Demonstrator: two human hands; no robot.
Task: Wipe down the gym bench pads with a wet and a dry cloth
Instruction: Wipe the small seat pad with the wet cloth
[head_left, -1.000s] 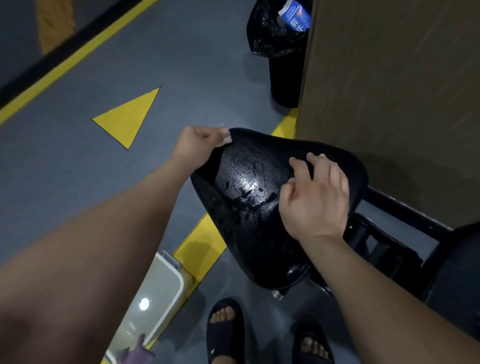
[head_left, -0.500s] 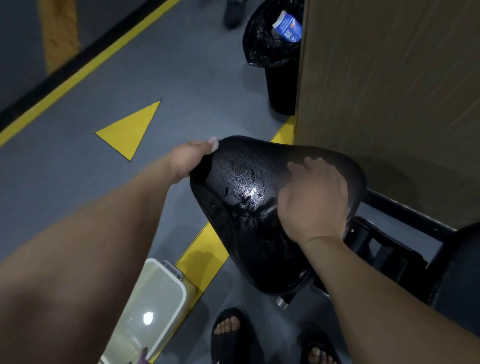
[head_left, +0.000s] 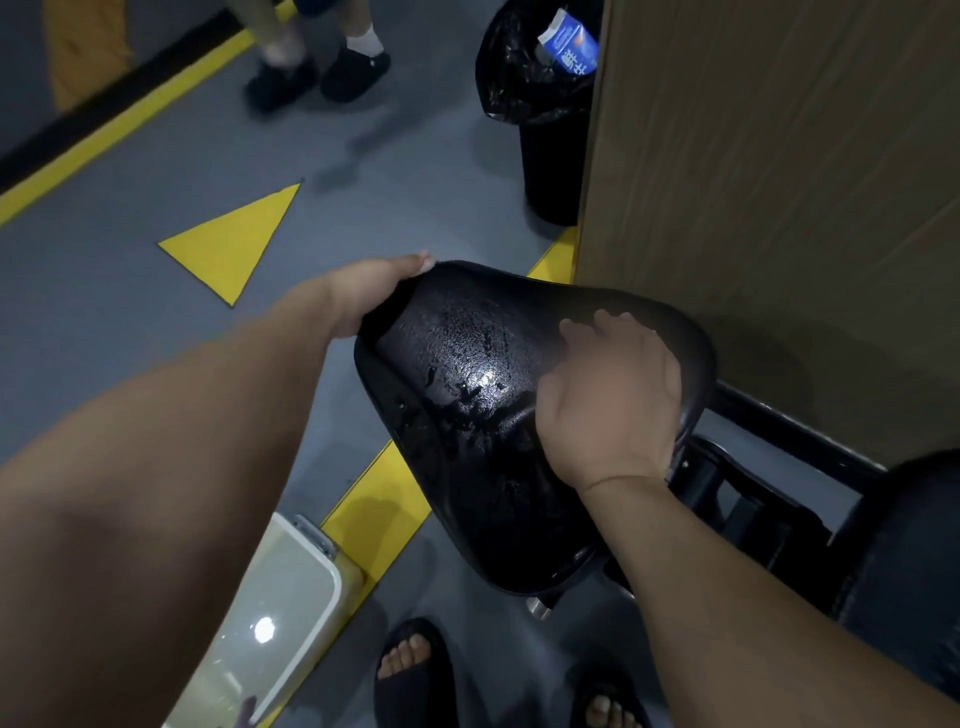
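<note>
One black seat pad (head_left: 467, 426), glossy and beaded with droplets, sits on a black frame (head_left: 748, 499) above a grey floor (head_left: 130, 338) marked with a yellow triangle (head_left: 234, 239). Left hand (head_left: 371, 299) grips the pad's far left corner, fingers curled round the edge. Right hand (head_left: 608, 400) rests on the pad's right half, fingers bent; whether it holds anything cannot be told. A wood-grain panel (head_left: 779, 208) and a black bin (head_left: 550, 156) stand beyond.

basin (head_left: 280, 613) left of seat pad (head_left: 483, 415), bin (head_left: 545, 135) behind
</note>
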